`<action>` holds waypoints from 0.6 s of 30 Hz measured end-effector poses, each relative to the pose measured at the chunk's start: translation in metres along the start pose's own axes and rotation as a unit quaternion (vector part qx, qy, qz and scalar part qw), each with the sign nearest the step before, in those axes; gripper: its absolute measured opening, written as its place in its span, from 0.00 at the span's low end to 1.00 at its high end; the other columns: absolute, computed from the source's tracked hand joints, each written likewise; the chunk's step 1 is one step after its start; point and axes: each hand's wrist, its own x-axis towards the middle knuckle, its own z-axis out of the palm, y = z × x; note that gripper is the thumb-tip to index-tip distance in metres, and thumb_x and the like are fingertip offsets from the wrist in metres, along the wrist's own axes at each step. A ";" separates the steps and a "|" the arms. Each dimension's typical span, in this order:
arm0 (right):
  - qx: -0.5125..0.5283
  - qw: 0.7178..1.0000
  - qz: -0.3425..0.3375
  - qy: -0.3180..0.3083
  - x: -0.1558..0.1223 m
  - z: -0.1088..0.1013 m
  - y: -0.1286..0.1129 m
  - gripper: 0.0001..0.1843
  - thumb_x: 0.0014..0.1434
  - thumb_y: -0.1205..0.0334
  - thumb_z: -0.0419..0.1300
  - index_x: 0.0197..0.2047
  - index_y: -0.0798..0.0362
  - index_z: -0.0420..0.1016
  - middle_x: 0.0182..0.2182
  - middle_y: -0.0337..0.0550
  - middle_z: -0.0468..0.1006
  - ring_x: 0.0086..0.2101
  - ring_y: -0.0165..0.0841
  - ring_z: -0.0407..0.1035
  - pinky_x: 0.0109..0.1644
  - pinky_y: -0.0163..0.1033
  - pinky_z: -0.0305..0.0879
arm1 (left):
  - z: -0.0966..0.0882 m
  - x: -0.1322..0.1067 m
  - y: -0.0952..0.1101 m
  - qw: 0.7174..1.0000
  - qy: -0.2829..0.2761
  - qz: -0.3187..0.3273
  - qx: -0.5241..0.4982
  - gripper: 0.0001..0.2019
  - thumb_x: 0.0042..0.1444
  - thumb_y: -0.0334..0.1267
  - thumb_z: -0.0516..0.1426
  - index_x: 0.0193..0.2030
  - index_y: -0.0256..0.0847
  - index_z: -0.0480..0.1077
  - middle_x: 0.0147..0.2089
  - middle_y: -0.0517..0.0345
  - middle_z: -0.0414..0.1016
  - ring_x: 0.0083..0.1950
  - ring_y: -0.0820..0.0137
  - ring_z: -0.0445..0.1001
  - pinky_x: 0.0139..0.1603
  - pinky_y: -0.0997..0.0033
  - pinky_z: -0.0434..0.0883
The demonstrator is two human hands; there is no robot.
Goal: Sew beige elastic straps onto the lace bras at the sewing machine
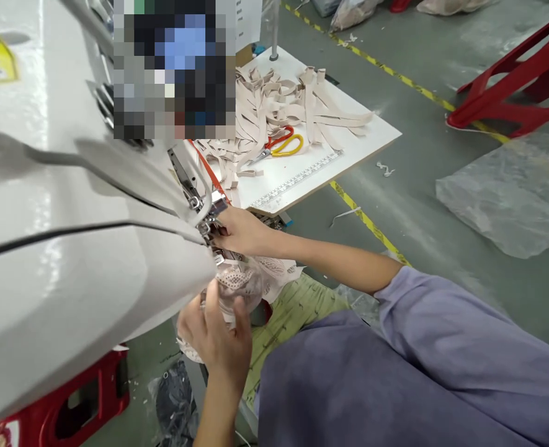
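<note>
The white sewing machine [60, 261] fills your whole left side, one big body with its nose pointing at your hands. Out on the floor to the right lies one sheet of clear plastic [507, 198].

Beyond the machine is one white bench [358, 146]. A printed ruler [297, 181] runs along its near edge.

There are two red stools. One [511, 93] is tipped over on the floor, well off the bench's far right corner. The other [69, 403] sits low under the machine.

One loose heap of beige strips [274, 105] covers the far and middle part of the bench, too tangled to count. The scissors [281, 144] lie at the near side of that heap. You can see one set of red handles and one of yellow, touching, so it looks like two pairs.

The one lace piece [237, 282] is off the bench. It hangs just under the machine's nose, between your two hands.

Your left hand [216, 341] comes up from below and grasps the lace, with the thumb pressed over its front.

Your right hand [239, 231] reaches in from the right, fingers curled tight against the metal foot parts [204, 214]. I cannot tell whether it is pinching anything.
</note>
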 end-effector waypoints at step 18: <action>0.007 1.000 -0.003 0.011 -0.001 -0.003 -0.002 0.03 0.58 0.70 0.59 0.35 0.54 0.68 0.40 0.42 0.69 0.37 0.31 0.62 0.42 0.36 0.58 | 0.016 0.002 -0.029 0.927 -0.045 -0.285 -0.239 0.17 0.65 0.48 0.54 0.29 0.39 0.68 0.25 0.64 0.64 0.28 0.73 0.64 0.32 0.74 0.63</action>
